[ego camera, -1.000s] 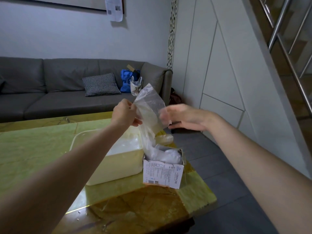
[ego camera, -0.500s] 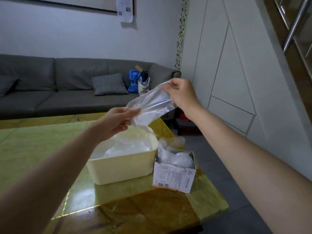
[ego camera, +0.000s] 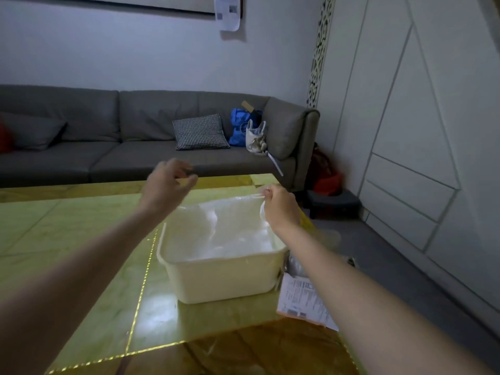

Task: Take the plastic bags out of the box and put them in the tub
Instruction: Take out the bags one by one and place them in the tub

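Grey sofa [ego camera: 135, 147] behind tub [ego camera: 221, 277].

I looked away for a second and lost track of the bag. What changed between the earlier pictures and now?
The plastic bag came down from the air and now spreads over the tub. The left hand let it go and hovers blurred above the far rim; the right hand took it over and pinches its edge. The tub, box and table seem unmoved.

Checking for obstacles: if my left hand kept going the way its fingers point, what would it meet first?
Probably nothing nearby: the left hand points past the tub across bare table toward the sofa; depth is unclear.
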